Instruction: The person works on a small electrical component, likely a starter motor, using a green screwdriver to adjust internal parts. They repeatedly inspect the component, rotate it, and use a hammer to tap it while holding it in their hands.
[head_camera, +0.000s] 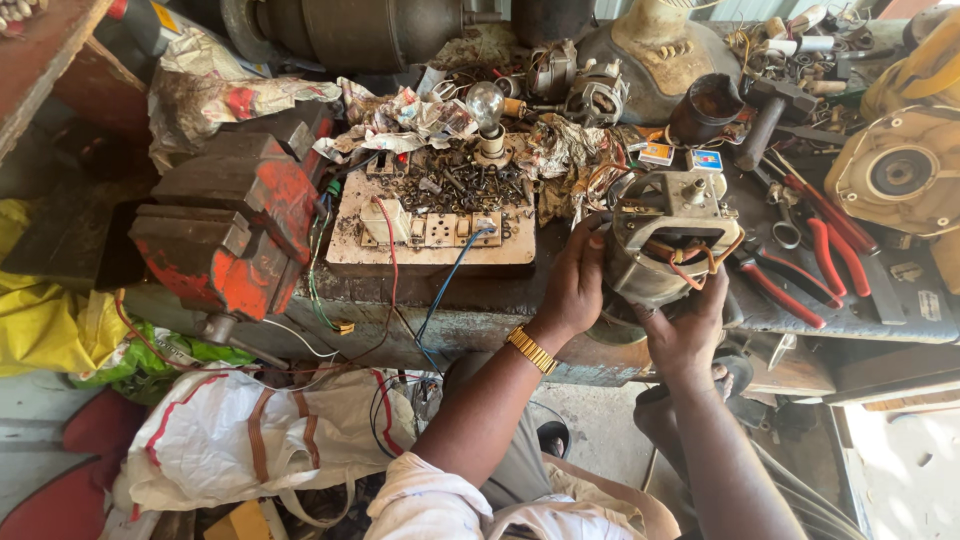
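Both hands are gripping a grey electric motor (665, 235) at centre right of the frame, where it is sitting at the front edge of the cluttered surface (480, 315); the left hand (573, 285) is closing around the motor's left flank, fingers curled and pressing on the casing, a gold watch (532, 350) showing at the wrist; the right hand (687, 335) is cupping the motor from below and in front, fingers wrapped up against its underside; orange wires (695, 262) are looping out of the motor's open frame.

Containers: a wooden switch board (430, 225) at centre is acting as a tray, carrying a heap of dark screws and nuts (465, 185) on its upper half, with switches and sockets along its lower half; a bulb (486, 105) is standing in a holder just behind the heap; a dark cylindrical cup (706, 108) is standing at upper right, contents not discernible.

A red bench vise (235, 225) is sitting at left; red-handled pliers (790, 290) are lying just right of the motor; a white sack (250, 440) is slumping on the floor at lower left.
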